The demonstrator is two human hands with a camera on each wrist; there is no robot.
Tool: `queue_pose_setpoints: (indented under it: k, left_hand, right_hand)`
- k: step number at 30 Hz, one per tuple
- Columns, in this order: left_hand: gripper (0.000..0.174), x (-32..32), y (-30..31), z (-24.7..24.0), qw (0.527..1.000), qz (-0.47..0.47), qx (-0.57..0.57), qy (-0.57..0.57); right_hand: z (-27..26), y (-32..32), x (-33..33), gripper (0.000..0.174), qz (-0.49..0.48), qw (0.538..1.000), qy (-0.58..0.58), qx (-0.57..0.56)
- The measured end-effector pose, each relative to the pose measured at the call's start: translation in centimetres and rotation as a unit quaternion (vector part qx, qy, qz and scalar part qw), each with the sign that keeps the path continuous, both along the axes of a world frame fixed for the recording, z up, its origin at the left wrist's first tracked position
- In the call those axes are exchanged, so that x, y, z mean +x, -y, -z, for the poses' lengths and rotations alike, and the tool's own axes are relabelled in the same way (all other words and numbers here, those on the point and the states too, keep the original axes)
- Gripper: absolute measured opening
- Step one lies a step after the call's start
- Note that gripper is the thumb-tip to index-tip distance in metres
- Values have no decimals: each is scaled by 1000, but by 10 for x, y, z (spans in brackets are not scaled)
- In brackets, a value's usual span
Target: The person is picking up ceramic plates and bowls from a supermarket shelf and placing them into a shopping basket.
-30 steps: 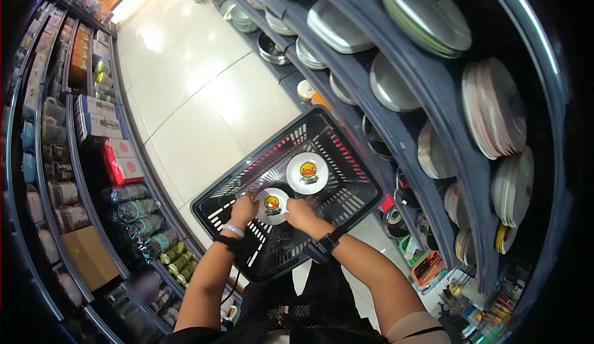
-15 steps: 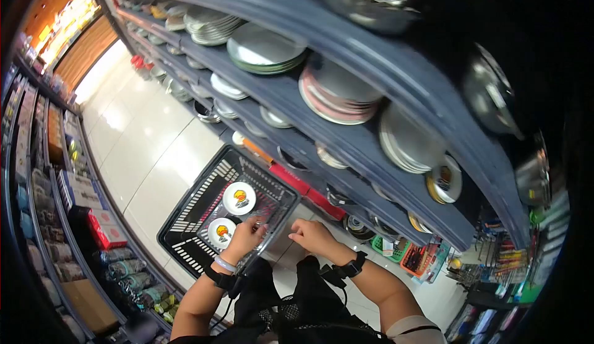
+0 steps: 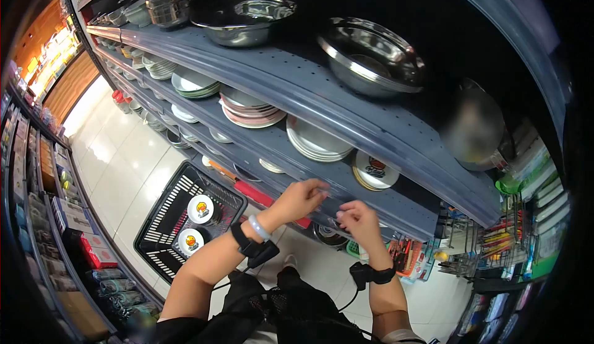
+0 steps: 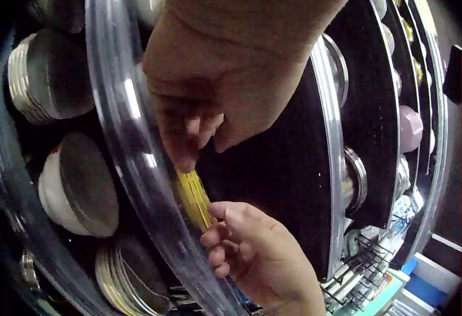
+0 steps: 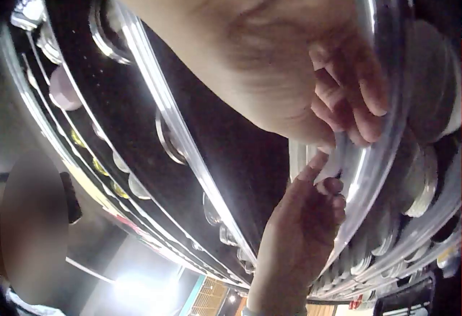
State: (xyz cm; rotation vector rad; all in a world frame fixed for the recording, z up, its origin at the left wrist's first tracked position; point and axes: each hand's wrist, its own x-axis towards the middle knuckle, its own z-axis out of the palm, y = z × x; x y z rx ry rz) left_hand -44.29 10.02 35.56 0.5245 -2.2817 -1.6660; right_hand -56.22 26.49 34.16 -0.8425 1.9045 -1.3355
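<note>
My left hand point(image 3: 301, 200) reaches over the front of the shelf rack, its fingers loosely bent, nothing seen in them. Close beside it is my right hand point(image 3: 361, 223), fingers also bent and without an object. Just beyond both hands, on a shelf, lies a short stack of plates point(image 3: 376, 171) with a yellow duck print on top. In the left wrist view the yellow edges of the stack point(image 4: 193, 195) show between the two hands, fingertips near them. A black basket point(image 3: 154, 220) on the floor at left holds a duck-print plate point(image 3: 200, 209) and another duck-print plate point(image 3: 190, 241).
Stacks of white plates point(image 3: 315, 140) and pink-edged plates point(image 3: 250, 107) line the same shelf. Steel basins point(image 3: 371, 59) stand on the shelf above. Clear plastic edging point(image 3: 322, 118) runs along the shelf fronts. Racks of packaged goods point(image 3: 93, 251) stand across the tiled aisle.
Both hands have left the plates in the basket and moved up and right to the shelf. The view has turned toward the rack, so the basket now appears lower left.
</note>
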Motion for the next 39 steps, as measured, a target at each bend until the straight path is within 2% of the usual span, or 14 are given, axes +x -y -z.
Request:
queue_pose_setpoints:
  k: [6, 9, 11, 12, 14, 15, 17, 27, 29, 32, 36, 37, 38, 39]
  left_hand:
    - [33, -74, -10, -1, 1000, 11, 10, -21]
    - [39, -98, -7, 10, 997, -14, 76, 25]
    - [36, -102, -10, 3, 999, -8, 43, 32]
    - [33, -104, -11, 1, 999, -3, 11, 39]
    - [30, -109, -12, 6, 999, -10, -1, 40]
    - [28, -111, -12, 11, 999, -17, -12, 40]
    - [29, -115, -11, 18, 999, -20, -13, 33]
    - [34, -112, -15, 10, 998, -24, -9, 54]
    - [36, -111, -15, 9, 998, -23, -11, 51]
    - [39, -107, -18, 2, 999, -19, -6, 48]
    - [45, -85, -25, -7, 1000, -12, 13, 24]
    - [45, -75, -29, -11, 999, -16, 14, 25]
    - [49, -63, -33, -16, 997, -7, 72, 12]
    - [53, -51, -36, -21, 991, 0, 130, -1]
  right_hand:
    - [-43, -21, -76, 11, 154, 987, -51, -15]
    - [5, -24, -139, 18, 195, 974, -115, -8]
    - [57, -29, -188, 30, 130, 885, -444, 44]
    - [55, -27, -189, 30, 131, 886, -443, 44]
    - [54, -17, -190, 42, 107, 747, -653, 63]
    - [48, -13, -186, 42, 106, 747, -653, 61]
    - [29, -12, -175, 46, 60, 884, -442, 139]
    - [28, -11, -172, 43, 64, 903, -409, 112]
    - [58, -13, -187, 41, 107, 797, -593, 41]
    - [103, -17, -216, 42, 123, 851, -510, 34]
    - [71, -31, -197, 37, 131, 817, -561, -28]
    - [21, -34, -166, 33, 142, 918, -371, 12]
    - [-20, -37, -139, 29, 144, 974, -164, 52]
    - [-37, -40, -125, 23, 157, 979, -125, 36]
